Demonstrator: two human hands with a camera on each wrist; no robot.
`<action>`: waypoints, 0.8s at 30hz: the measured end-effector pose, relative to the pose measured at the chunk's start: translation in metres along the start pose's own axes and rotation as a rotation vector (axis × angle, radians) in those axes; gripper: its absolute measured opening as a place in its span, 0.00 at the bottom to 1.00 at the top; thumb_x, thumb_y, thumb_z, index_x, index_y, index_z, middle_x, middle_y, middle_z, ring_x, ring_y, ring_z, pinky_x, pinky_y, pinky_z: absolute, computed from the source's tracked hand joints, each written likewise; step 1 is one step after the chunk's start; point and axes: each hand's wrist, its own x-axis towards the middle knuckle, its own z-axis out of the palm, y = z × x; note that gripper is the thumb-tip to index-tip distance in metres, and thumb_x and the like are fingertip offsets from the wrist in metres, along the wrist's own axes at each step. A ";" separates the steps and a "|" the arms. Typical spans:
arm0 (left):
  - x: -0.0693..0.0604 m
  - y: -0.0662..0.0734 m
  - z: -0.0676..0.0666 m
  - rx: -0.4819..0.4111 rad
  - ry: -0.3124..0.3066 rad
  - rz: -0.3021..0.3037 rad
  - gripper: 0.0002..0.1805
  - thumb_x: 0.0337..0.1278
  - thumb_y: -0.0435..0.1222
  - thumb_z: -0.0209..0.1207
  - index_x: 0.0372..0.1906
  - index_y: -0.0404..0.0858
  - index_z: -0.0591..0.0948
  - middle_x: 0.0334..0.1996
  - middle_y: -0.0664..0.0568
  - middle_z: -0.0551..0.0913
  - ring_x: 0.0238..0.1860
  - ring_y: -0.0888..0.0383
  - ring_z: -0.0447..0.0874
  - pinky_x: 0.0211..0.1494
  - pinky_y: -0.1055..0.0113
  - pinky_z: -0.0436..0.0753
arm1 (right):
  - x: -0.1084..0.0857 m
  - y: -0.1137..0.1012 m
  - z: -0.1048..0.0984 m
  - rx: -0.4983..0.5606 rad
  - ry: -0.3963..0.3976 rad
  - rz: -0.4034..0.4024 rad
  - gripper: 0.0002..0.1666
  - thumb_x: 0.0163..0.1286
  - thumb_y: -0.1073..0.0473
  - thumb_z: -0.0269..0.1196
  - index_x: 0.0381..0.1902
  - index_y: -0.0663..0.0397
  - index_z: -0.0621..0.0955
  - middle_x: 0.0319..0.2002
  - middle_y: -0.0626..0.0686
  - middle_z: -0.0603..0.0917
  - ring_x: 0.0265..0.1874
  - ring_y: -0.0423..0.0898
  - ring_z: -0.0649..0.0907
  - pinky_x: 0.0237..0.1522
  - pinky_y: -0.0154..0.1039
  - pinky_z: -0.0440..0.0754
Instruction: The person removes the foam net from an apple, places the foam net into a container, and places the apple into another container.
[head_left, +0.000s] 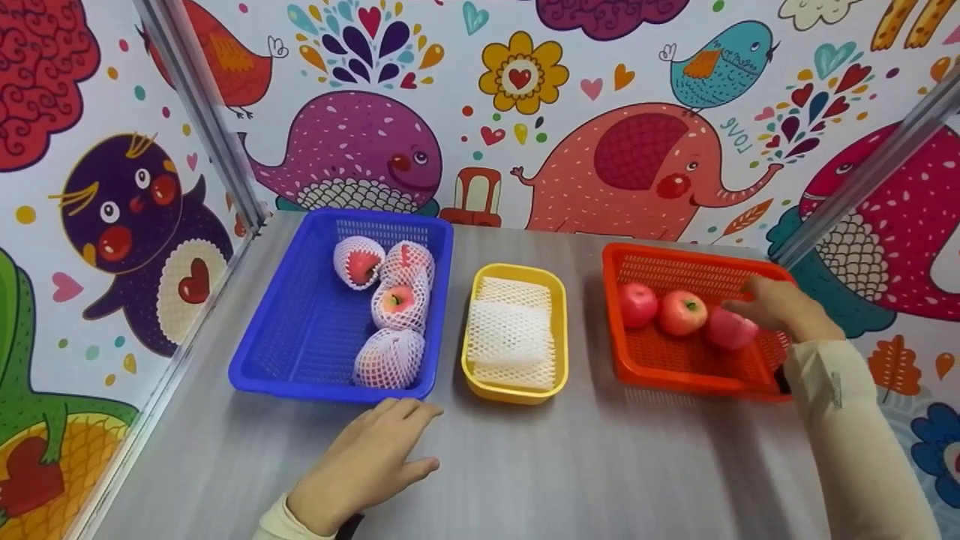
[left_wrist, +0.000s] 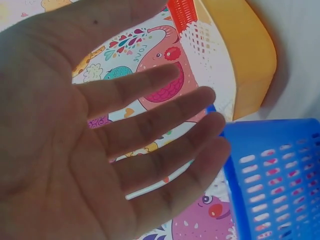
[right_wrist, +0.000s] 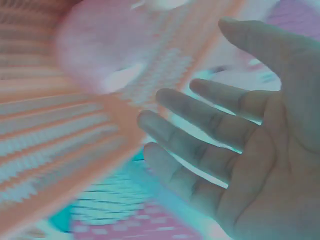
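Note:
My right hand [head_left: 784,306] hovers over the right part of the red basket [head_left: 675,375], above the rightmost apple [head_left: 731,330]. In the right wrist view its fingers [right_wrist: 200,130] are extended and apart from the blurred apple [right_wrist: 105,45]. Two more apples, one in the middle [head_left: 682,312] and one at the left [head_left: 637,304], lie in that basket. My left hand [head_left: 367,457] is in front of the blue basket [head_left: 300,388], palm bare and fingers spread in the left wrist view. Inside the blue basket, several apples wear foam net sleeves [head_left: 390,360].
Between the two baskets stands a small yellow basket [head_left: 517,396] holding a pile of white foam nets [head_left: 510,330]. All sit on a grey table [head_left: 525,472]. Walls with cartoon animals and metal posts [head_left: 217,112] enclose the back and sides.

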 end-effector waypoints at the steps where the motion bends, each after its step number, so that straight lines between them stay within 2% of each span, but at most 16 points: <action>1: 0.001 0.000 0.000 0.001 0.003 0.002 0.29 0.52 0.46 0.72 0.57 0.38 0.80 0.49 0.50 0.82 0.49 0.50 0.80 0.52 0.52 0.80 | -0.008 -0.009 0.004 -0.030 0.044 -0.026 0.48 0.66 0.30 0.60 0.64 0.65 0.67 0.55 0.71 0.75 0.51 0.68 0.74 0.47 0.70 0.75; 6: 0.005 0.000 0.001 0.002 0.019 0.017 0.28 0.53 0.46 0.72 0.56 0.38 0.80 0.48 0.50 0.82 0.49 0.50 0.80 0.52 0.53 0.80 | -0.048 -0.056 0.038 -0.138 0.296 -0.193 0.45 0.67 0.30 0.60 0.63 0.63 0.72 0.53 0.68 0.78 0.49 0.65 0.77 0.46 0.68 0.77; 11: 0.008 0.001 0.003 -0.024 0.013 0.025 0.28 0.53 0.46 0.72 0.57 0.38 0.80 0.48 0.50 0.82 0.49 0.50 0.80 0.52 0.52 0.80 | -0.085 -0.092 0.081 -0.164 0.497 -0.341 0.36 0.67 0.41 0.66 0.61 0.63 0.76 0.51 0.64 0.81 0.48 0.63 0.80 0.45 0.65 0.79; 15: 0.009 0.001 0.005 -0.024 0.017 0.031 0.28 0.53 0.46 0.72 0.57 0.38 0.80 0.49 0.50 0.82 0.49 0.51 0.80 0.52 0.53 0.80 | -0.106 -0.113 0.117 -0.155 0.636 -0.473 0.30 0.62 0.48 0.72 0.55 0.60 0.80 0.48 0.59 0.84 0.44 0.58 0.83 0.43 0.59 0.81; 19: 0.010 0.000 0.006 -0.020 0.020 0.045 0.28 0.54 0.47 0.71 0.57 0.38 0.80 0.48 0.50 0.82 0.49 0.51 0.80 0.52 0.53 0.80 | -0.124 -0.129 0.146 -0.141 0.689 -0.545 0.29 0.58 0.47 0.75 0.53 0.54 0.82 0.45 0.52 0.84 0.41 0.51 0.83 0.42 0.53 0.82; 24: 0.010 -0.001 0.004 -0.031 -0.005 0.033 0.28 0.54 0.47 0.71 0.57 0.38 0.80 0.49 0.50 0.82 0.49 0.51 0.80 0.52 0.53 0.80 | -0.135 -0.142 0.161 -0.114 0.684 -0.575 0.29 0.56 0.45 0.75 0.54 0.49 0.82 0.45 0.47 0.83 0.44 0.46 0.81 0.45 0.50 0.81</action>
